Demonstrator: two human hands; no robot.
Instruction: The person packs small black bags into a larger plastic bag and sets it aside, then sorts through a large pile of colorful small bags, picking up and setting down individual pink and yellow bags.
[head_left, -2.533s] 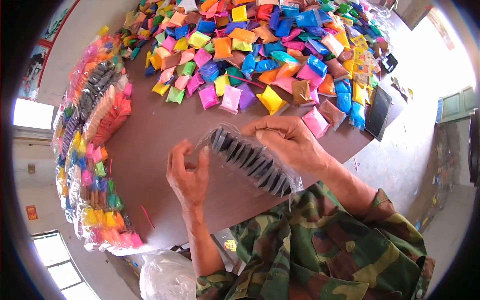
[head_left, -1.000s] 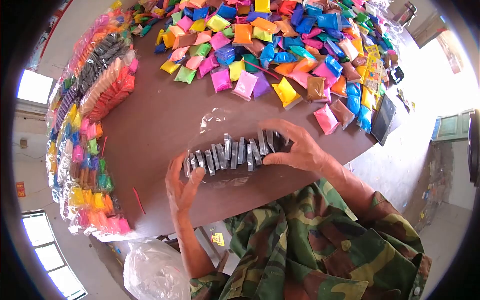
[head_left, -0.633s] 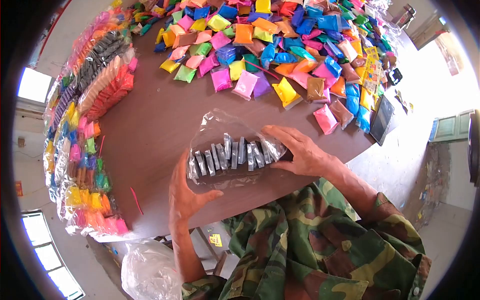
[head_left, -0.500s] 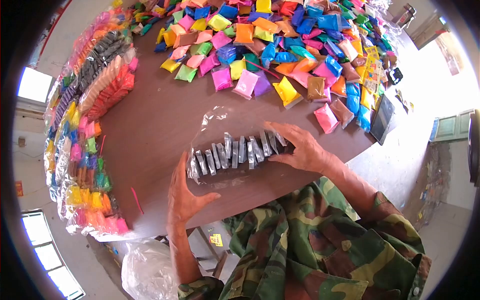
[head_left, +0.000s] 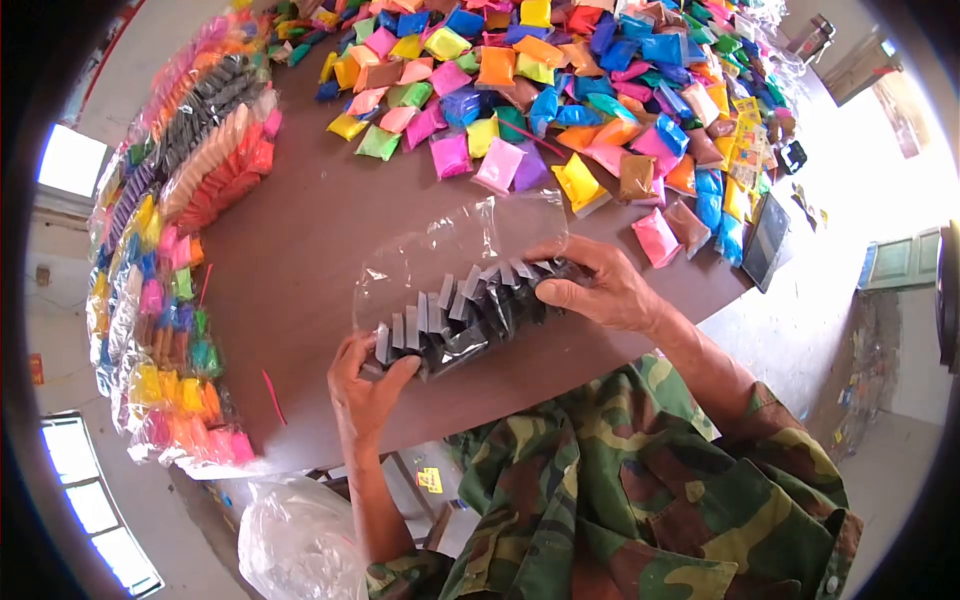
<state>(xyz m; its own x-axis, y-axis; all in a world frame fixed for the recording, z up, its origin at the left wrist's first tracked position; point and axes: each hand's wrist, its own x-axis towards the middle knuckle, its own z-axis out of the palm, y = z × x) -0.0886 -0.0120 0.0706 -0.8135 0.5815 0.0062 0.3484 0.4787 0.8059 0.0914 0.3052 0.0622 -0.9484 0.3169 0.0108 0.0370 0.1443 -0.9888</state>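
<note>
A clear plastic bag (head_left: 460,235) with a row of several black packets (head_left: 465,320) lies between my hands over the brown table (head_left: 300,240). My left hand (head_left: 367,385) is closed on the row's left end, its thumb in front and fingers behind. At the right end, my right hand (head_left: 605,290) grips the bag and packets, thumb on the near side. The row slants up to the right, and the bag's loose film stands up behind it.
A big heap of coloured packets (head_left: 495,68) covers the far side. Bagged rows of packets (head_left: 215,165) line the left edge. A dark phone-like slab (head_left: 766,240) lies at the right, a pink strip (head_left: 273,397) at the left. A clear plastic sack (head_left: 300,545) hangs below the table edge.
My left hand has closed from open onto the row's left end. The packets have tilted, showing more of their black faces, and the bag film has spread upward and right.
</note>
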